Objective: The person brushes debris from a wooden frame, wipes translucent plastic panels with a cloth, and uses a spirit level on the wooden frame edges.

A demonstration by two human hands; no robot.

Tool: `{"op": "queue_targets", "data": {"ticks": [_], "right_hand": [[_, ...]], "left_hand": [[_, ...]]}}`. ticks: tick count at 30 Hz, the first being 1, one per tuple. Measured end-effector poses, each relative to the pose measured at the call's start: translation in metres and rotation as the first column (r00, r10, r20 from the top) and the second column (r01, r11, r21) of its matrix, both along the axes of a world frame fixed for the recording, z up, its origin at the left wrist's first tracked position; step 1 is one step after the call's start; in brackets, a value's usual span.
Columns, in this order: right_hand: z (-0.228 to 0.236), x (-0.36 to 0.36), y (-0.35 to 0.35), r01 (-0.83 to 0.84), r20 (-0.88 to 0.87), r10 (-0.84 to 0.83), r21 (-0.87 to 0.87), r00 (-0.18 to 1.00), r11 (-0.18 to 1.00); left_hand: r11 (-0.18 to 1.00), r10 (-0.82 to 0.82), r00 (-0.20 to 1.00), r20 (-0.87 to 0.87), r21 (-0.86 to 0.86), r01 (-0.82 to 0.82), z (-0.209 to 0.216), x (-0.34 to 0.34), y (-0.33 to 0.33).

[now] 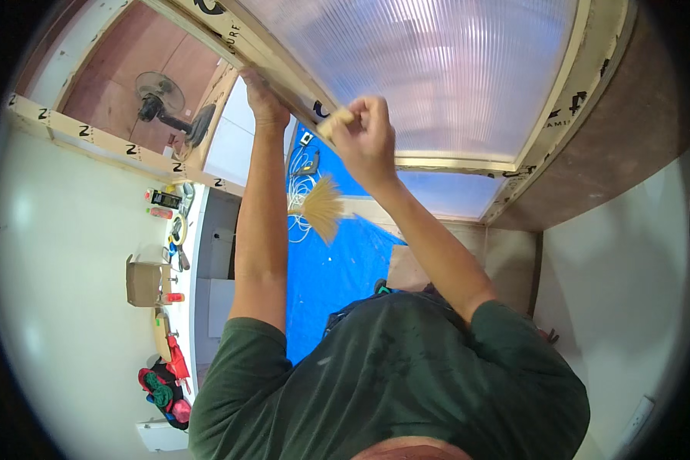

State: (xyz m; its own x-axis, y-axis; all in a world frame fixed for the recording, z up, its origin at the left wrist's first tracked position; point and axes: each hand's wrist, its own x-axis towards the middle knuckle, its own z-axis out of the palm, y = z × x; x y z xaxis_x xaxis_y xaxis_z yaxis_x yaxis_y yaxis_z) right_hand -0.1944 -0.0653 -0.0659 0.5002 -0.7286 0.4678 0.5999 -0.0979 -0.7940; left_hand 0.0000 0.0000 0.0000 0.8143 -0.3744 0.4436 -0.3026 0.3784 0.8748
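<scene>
Fingers of the right hand [368, 142] pinch a small yellowish piece [334, 123] at the edge of the wooden frame [276, 71], while the left hand [268, 106] lies along the same frame, its fingertips hidden, so how firmly that grip closes I cannot tell. With both arms raised, the piece could slip from the pinch if the wrist twists or the fingers tire, probably dropping toward the blue sheet [307, 284] below the frame, near the broom [320, 208]. Pressing too hard could also flex the ribbed panel [437, 69] within the frame, should its edges sit loosely.
</scene>
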Motion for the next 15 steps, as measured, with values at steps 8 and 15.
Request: {"op": "queue_targets", "data": {"ticks": [8,15], "right_hand": [[-0.235,-0.059,-0.008,-0.474,-0.742,-0.213,-0.593,0.636,0.651],[-0.141,-0.037,-0.032,-0.093,-0.449,-0.041,-0.272,0.893,0.958]], "left_hand": [[0.998,-0.061,0.998,0.031,-0.002,0.061,-0.004,0.007,-0.005],[1.0,-0.018,1.0,0.016,-0.023,0.019,-0.004,0.0,-0.006]]}}
